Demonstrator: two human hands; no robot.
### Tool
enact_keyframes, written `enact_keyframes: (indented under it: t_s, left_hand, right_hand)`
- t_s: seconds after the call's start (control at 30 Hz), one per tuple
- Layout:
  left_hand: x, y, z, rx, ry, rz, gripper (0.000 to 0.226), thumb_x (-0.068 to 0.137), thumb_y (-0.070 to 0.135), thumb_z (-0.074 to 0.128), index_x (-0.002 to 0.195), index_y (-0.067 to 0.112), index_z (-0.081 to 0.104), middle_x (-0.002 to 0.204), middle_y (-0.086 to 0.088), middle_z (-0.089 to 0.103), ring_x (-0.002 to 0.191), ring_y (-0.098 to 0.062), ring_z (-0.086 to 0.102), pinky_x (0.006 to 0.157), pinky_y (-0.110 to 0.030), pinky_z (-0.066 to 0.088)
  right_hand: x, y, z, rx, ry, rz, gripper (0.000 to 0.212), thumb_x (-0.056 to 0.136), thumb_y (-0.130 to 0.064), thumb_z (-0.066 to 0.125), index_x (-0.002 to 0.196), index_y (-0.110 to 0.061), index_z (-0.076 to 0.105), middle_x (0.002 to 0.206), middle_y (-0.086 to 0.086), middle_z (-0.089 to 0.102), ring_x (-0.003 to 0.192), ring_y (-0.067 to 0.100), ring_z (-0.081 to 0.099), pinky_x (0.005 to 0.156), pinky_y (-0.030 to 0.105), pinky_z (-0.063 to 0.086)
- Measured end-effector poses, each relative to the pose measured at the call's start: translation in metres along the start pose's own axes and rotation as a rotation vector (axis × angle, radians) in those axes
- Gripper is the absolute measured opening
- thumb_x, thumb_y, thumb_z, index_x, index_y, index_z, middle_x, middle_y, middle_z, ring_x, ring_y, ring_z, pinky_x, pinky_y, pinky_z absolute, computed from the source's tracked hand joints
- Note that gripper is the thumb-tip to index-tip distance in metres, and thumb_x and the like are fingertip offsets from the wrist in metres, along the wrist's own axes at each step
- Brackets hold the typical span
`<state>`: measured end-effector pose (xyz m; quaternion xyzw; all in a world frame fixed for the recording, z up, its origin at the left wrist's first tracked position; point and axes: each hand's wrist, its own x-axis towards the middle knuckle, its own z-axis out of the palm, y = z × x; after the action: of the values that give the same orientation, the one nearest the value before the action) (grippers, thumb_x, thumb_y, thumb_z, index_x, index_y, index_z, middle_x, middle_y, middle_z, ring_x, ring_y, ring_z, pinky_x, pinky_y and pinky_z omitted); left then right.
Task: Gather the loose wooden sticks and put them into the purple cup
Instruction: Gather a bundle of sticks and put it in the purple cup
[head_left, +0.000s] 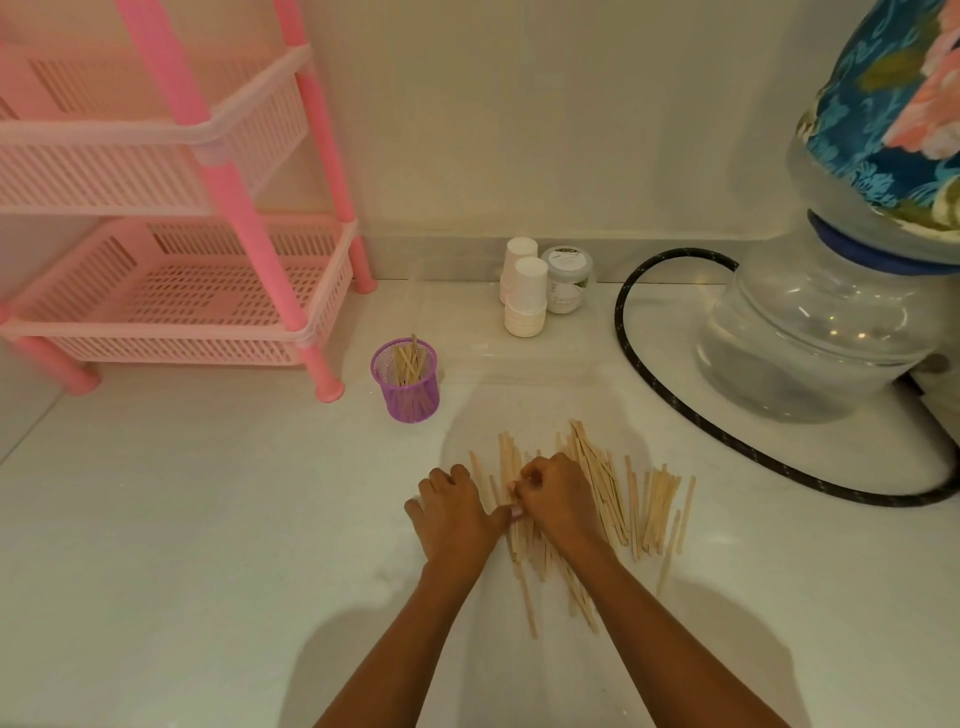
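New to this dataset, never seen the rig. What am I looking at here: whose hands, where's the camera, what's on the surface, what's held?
There is no machine: a person works bare-handed, and the single picture comes from a camera worn on their head, looking forward and down. The left hand and right hand are curled over a pile of loose wooden sticks on a white counter, apparently bunching some together; the exact grip is hidden. Further back stands the purple cup, already holding some sticks. Also there: a pink rack, stacked paper cups, a small jar, a black hose and a clear water jug.

matt wooden sticks (613, 493), purple mesh cup (406, 382)
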<state>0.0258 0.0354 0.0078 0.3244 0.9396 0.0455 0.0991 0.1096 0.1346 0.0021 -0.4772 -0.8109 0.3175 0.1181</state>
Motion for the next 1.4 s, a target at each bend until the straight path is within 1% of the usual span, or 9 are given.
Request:
enact_keyframes:
  t_s: [0.17, 0.3, 0.43, 0.63, 0.77, 0.87, 1.03, 1.2, 1.4]
  left_hand:
    - [0.002, 0.001, 0.001, -0.008, 0.011, -0.008, 0.068, 0.080, 0.071, 0.052, 0.126, 0.021, 0.046, 0.119, -0.003, 0.054, 0.109, -0.021, 0.053, 0.092, -0.038, 0.042]
    - [0.008, -0.006, -0.003, -0.073, 0.014, -0.012, 0.044, 0.087, 0.055, 0.058, 0.120, 0.028, 0.052, 0.119, 0.001, 0.057, 0.109, -0.019, 0.055, 0.094, -0.037, 0.040]
    - [0.013, -0.011, -0.003, -0.120, 0.022, -0.012, 0.033, 0.089, 0.042, 0.060, 0.118, 0.028, 0.058, 0.116, 0.002, 0.060, 0.106, -0.018, 0.058, 0.093, -0.036, 0.039]
    - [0.013, -0.006, -0.005, -0.109, -0.002, -0.041, 0.046, 0.088, 0.055, 0.054, 0.117, 0.019, 0.057, 0.113, 0.001, 0.063, 0.105, -0.018, 0.060, 0.095, -0.037, 0.041]
    - [0.019, -0.001, -0.006, -0.066, -0.041, -0.049, 0.035, 0.091, 0.048, 0.054, 0.109, 0.019, 0.061, 0.098, 0.002, 0.067, 0.092, -0.017, 0.065, 0.093, -0.034, 0.039]
    - [0.025, -0.001, -0.009, -0.053, -0.063, -0.063, 0.031, 0.092, 0.044, 0.055, 0.108, 0.018, 0.063, 0.098, 0.001, 0.069, 0.091, -0.018, 0.066, 0.092, -0.032, 0.040]
    - [0.035, -0.010, -0.015, -0.104, -0.091, -0.112, 0.034, 0.086, 0.043, 0.063, 0.106, 0.016, 0.065, 0.099, -0.001, 0.069, 0.091, -0.022, 0.067, 0.085, -0.033, 0.048]
    - [0.039, -0.021, -0.021, -0.153, -0.102, -0.138, 0.034, 0.081, 0.044, 0.068, 0.102, 0.018, 0.067, 0.095, 0.000, 0.070, 0.087, -0.022, 0.067, 0.083, -0.036, 0.053]
    - [0.036, -0.032, -0.024, -0.166, -0.137, -0.155, 0.034, 0.079, 0.044, 0.071, 0.100, 0.017, 0.066, 0.092, 0.000, 0.069, 0.083, -0.020, 0.066, 0.076, -0.031, 0.054]
  right_hand:
    - [-0.003, -0.001, 0.001, -0.116, -0.026, -0.056, 0.029, 0.085, -0.035, 0.066, 0.108, -0.017, 0.067, 0.107, 0.002, 0.059, 0.099, 0.017, 0.055, 0.075, 0.025, 0.046]
    - [-0.002, -0.004, 0.000, -0.161, -0.057, -0.096, 0.029, 0.088, -0.030, 0.064, 0.114, -0.015, 0.064, 0.112, 0.003, 0.057, 0.107, 0.018, 0.052, 0.079, 0.029, 0.047]
    - [0.000, -0.008, 0.001, -0.185, -0.067, -0.125, 0.025, 0.091, -0.023, 0.060, 0.114, -0.014, 0.065, 0.113, 0.004, 0.059, 0.104, 0.018, 0.055, 0.078, 0.028, 0.048]
    - [-0.003, -0.017, 0.000, -0.217, -0.021, -0.082, 0.024, 0.092, -0.028, 0.059, 0.107, -0.010, 0.064, 0.105, 0.005, 0.063, 0.095, 0.020, 0.061, 0.072, 0.027, 0.046]
    - [-0.004, -0.022, 0.001, -0.234, -0.046, -0.054, 0.023, 0.090, -0.032, 0.063, 0.094, -0.009, 0.066, 0.096, 0.006, 0.066, 0.076, 0.017, 0.058, 0.062, 0.026, 0.042]
    - [-0.007, -0.024, 0.002, -0.216, -0.064, -0.066, 0.028, 0.089, -0.035, 0.063, 0.103, -0.010, 0.065, 0.104, 0.005, 0.062, 0.086, 0.020, 0.061, 0.070, 0.028, 0.050]
    - [-0.022, -0.027, 0.006, -0.249, -0.178, -0.147, 0.045, 0.082, -0.043, 0.067, 0.115, -0.014, 0.054, 0.117, 0.003, 0.051, 0.106, 0.020, 0.051, 0.082, 0.030, 0.049]
    - [-0.026, -0.021, 0.010, -0.311, -0.201, -0.142, 0.060, 0.075, -0.048, 0.074, 0.116, -0.012, 0.050, 0.119, 0.005, 0.049, 0.109, 0.021, 0.048, 0.087, 0.032, 0.048]
    - [-0.007, -0.018, 0.005, -0.307, -0.128, -0.095, 0.054, 0.076, -0.045, 0.074, 0.112, -0.011, 0.052, 0.118, 0.007, 0.052, 0.109, 0.023, 0.049, 0.084, 0.031, 0.046]
